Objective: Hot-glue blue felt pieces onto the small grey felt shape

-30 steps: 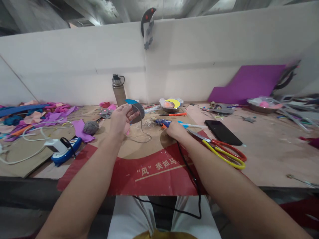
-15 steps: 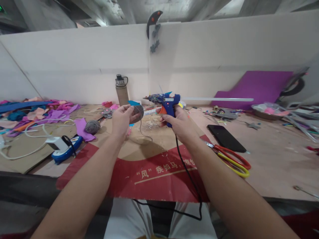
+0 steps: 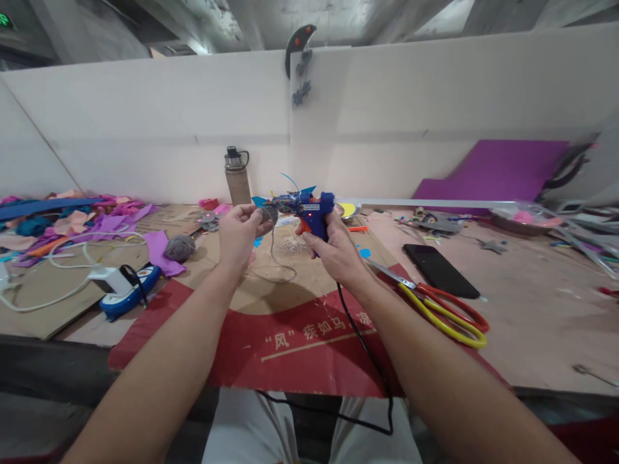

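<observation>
My right hand [image 3: 333, 248] is wrapped round the handle of a blue glue gun [image 3: 316, 209], with a long clear glue stick [image 3: 430, 203] sticking out of its back. The gun's nozzle points left and lies close to a grey felt piece [image 3: 269, 219] pinched in my left hand [image 3: 242, 235]. Whether the tip touches the felt I cannot tell. A blue pointed piece [image 3: 259, 202] shows at the felt's top edge. Grey yarn [image 3: 272, 248] hangs from the felt down to the cardboard [image 3: 256, 293].
Scissors [image 3: 435, 309] and a black phone [image 3: 440, 270] lie right of my right forearm. A power strip [image 3: 130, 290], a grey yarn ball [image 3: 179, 247] and fabric scraps [image 3: 72, 222] are on the left. A bottle [image 3: 237, 177] stands behind. The gun's black cord [image 3: 362, 348] runs over the table edge.
My right hand has brought the glue gun left and slightly down, so its nozzle is now by the felt piece. My left hand has hardly moved.
</observation>
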`<action>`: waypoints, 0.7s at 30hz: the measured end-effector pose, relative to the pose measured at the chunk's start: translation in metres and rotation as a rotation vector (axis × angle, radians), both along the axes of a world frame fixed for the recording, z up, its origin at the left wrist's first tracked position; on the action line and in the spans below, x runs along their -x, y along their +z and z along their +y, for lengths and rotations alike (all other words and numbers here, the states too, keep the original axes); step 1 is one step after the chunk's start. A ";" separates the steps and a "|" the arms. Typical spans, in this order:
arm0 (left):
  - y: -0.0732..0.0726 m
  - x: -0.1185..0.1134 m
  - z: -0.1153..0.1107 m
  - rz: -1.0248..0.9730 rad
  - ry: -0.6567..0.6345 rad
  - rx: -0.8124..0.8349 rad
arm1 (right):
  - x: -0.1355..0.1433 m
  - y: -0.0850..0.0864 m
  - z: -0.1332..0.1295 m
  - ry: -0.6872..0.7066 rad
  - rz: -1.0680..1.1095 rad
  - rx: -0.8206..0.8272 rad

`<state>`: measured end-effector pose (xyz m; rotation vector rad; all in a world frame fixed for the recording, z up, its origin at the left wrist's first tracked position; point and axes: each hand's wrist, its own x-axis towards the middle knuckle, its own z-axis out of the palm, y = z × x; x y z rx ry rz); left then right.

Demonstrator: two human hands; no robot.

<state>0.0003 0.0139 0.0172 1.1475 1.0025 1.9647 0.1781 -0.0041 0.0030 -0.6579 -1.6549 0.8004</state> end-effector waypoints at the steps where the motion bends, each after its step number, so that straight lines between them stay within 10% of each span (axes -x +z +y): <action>1: 0.001 -0.001 -0.001 0.005 0.004 0.003 | 0.000 0.000 0.000 -0.006 -0.010 -0.015; 21: 0.000 0.001 -0.001 0.026 0.019 -0.002 | -0.001 0.001 0.000 -0.129 -0.128 -0.083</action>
